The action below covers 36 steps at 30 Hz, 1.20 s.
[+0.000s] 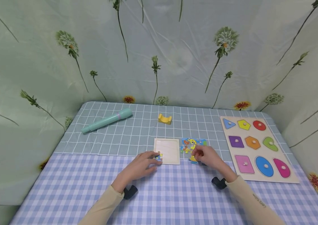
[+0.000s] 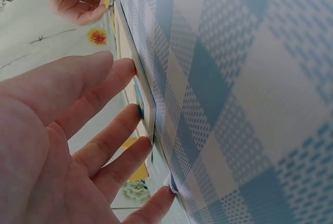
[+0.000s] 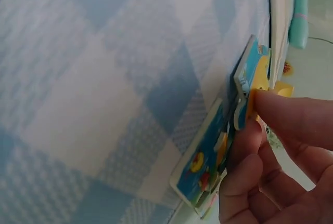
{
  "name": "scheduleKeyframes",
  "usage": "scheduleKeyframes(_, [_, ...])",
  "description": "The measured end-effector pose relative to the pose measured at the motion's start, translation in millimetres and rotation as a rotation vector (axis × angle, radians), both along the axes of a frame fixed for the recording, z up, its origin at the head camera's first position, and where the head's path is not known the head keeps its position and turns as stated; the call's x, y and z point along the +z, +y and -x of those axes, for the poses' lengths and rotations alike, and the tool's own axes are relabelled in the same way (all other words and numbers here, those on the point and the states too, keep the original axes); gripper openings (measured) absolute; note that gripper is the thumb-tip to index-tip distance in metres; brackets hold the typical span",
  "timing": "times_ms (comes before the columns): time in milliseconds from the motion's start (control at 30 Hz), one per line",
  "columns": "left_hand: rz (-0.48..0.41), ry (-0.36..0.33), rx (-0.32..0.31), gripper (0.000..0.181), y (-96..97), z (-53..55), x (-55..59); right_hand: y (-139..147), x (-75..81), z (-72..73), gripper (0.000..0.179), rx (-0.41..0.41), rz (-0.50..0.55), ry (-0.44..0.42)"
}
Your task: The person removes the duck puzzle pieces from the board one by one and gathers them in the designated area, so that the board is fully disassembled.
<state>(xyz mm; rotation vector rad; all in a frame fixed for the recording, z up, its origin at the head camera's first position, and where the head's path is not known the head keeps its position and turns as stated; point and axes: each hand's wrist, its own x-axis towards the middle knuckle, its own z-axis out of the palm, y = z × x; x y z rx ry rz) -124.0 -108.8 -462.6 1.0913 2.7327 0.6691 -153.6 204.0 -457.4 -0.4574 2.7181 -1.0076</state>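
A shallow wooden puzzle tray (image 1: 177, 153) lies in the middle of the table, with a small blue-and-yellow puzzle piece (image 1: 159, 157) in its near left corner. My left hand (image 1: 140, 164) rests at that corner, its fingers spread and fairly straight, fingertips touching the tray's edge and the piece. To the right of the tray, colourful puzzle pieces (image 1: 186, 149) lie close together. Over their near side, my right hand (image 1: 207, 157) pinches a blue-and-yellow puzzle piece (image 3: 255, 73) between thumb and fingers. Another blue piece (image 3: 197, 167) lies beneath that hand in the right wrist view.
A wooden shape board (image 1: 232, 149) with knobbed, coloured shapes lies at the right. Toward the back stand a yellow curved block (image 1: 164, 119) and, to its left, a teal tapered tube (image 1: 106, 121). A flowered curtain (image 1: 175, 59) hangs behind the table.
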Motion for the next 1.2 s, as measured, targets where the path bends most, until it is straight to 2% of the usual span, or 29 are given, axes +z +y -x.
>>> scheduleKeyframes(300, [-0.001,-0.018,0.025,0.027,0.9,-1.9,0.5,-1.9,-2.2,-2.4,0.017,0.078,-0.099,0.117])
scheduleKeyframes(500, [-0.009,-0.024,0.033,0.027,1.7,-2.4,-0.4,-2.1,0.4,-3.2,0.019,0.122,-0.118,0.146])
scheduleKeyframes(600, [-0.009,-0.026,0.033,0.027,2.0,-2.3,-0.2,-4.9,1.7,-3.3,0.017,0.115,-0.086,0.134])
scheduleKeyframes(700, [-0.008,-0.021,0.026,0.026,0.8,-2.0,-0.1,-13.3,3.9,-1.8,0.012,0.120,0.004,0.125])
scheduleKeyframes(867, [-0.016,0.020,0.006,0.026,-4.5,-0.6,-1.4,-40.9,7.4,3.2,0.010,0.198,0.147,0.112])
scheduleKeyframes(1033, [0.022,0.018,0.005,0.028,-11.9,0.3,-1.4,-75.4,7.0,6.3,0.015,0.262,0.182,0.051])
scheduleKeyframes(1200, [0.060,-0.004,-0.018,0.031,-15.1,0.9,-0.8,-100.5,5.1,7.8,0.021,0.265,0.169,0.020])
